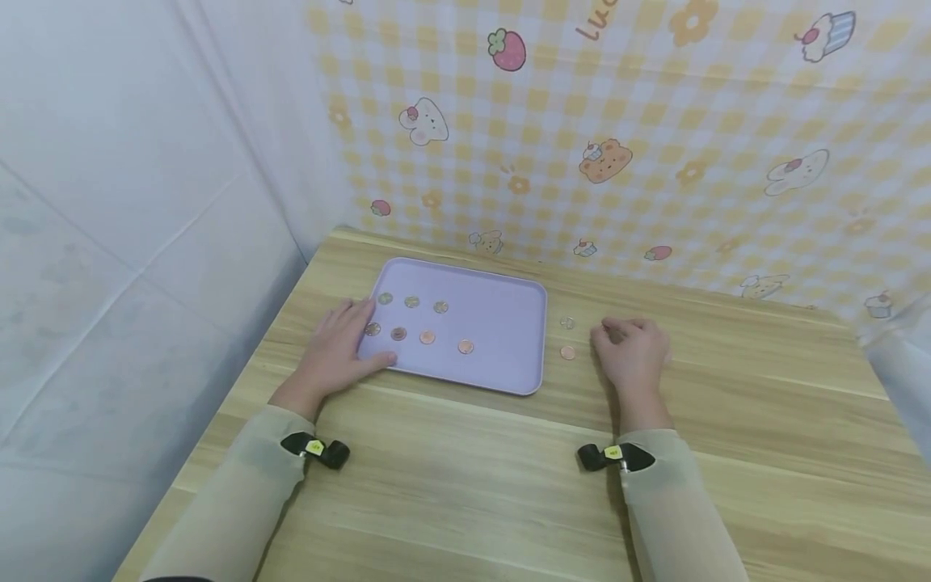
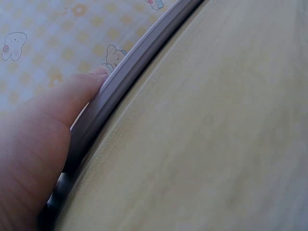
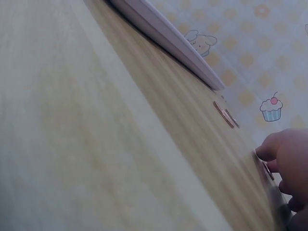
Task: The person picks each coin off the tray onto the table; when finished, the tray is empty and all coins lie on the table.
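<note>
Sleeves (image 1: 236, 489) over woodgrain table (image 1: 451, 485), checked cloth (image 1: 538, 129) behind, left grip (image 1: 336, 346) spread on tray (image 1: 498, 319), right grip (image 1: 634, 353) apparently pinching coin (image 3: 269, 172)

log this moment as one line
left hand touching pale-purple rectangular tray | seven round metal coins inside | two coins beside tray | right hand at another coin, grip unclear

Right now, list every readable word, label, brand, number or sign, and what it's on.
"luc": orange lettering on the checked backdrop, cut off by the head view's top edge; letter case unclear.
Too small to read: yellow label on the left wrist device.
Too small to read: yellow label on the right wrist device.
Too small or blurred to read: any markings on the coins.
Wrist views: no readable text.
</note>
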A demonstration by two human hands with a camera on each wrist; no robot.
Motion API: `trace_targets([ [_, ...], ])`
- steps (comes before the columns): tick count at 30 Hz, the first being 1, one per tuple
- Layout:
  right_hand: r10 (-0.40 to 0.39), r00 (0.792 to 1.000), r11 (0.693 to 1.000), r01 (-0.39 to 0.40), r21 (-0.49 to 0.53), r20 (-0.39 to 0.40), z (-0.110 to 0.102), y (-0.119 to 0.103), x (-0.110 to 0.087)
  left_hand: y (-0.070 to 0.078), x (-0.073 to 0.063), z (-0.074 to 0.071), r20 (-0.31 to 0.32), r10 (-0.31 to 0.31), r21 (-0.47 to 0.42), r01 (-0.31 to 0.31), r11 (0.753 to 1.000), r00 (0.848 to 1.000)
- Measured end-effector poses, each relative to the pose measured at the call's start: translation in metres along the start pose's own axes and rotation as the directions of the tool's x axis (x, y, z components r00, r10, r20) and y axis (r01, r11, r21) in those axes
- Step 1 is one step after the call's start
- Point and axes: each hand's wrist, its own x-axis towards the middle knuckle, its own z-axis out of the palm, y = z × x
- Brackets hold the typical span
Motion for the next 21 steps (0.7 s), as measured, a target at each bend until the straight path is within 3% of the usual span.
trace_targets([
  [3, -0.014, 1.0, 1.0, 0.014, 0.003, -0.002, -0.002, -0.003, -0.001, 0.001, 0.001, -0.001, 0.004, -0.001, -0.007, 0.001, 1.0, 1.0],
  [7, -0.089, 0.995, 0.996, 0.089, -0.005, -0.035, -0.001, -0.007, -0.003, 0.002, 0.001, -0.003, 0.011, -0.005, -0.006, 0.005, 1.0, 1.0],
  [14, -0.254, 0.961, 0.967, 0.255, -0.006, -0.107, 0.013, -0.022, -0.007, 0.001, 0.001, -0.004, 0.007, 0.0, 0.003, 0.0, 1.0, 1.0],
  [17, -0.356, 0.925, 0.934, 0.358, -0.006, -0.131, 0.025, -0.032, -0.012, 0.001, 0.002, -0.004, 0.012, 0.009, 0.008, -0.009, 1.0, 1.0],
  [21, -0.514, 0.845, 0.857, 0.512, -0.053, -0.145, 0.041, -0.05, -0.02, 0.0, 0.002, -0.003, 0.025, 0.021, 0.013, -0.021, 1.0, 0.999],
])
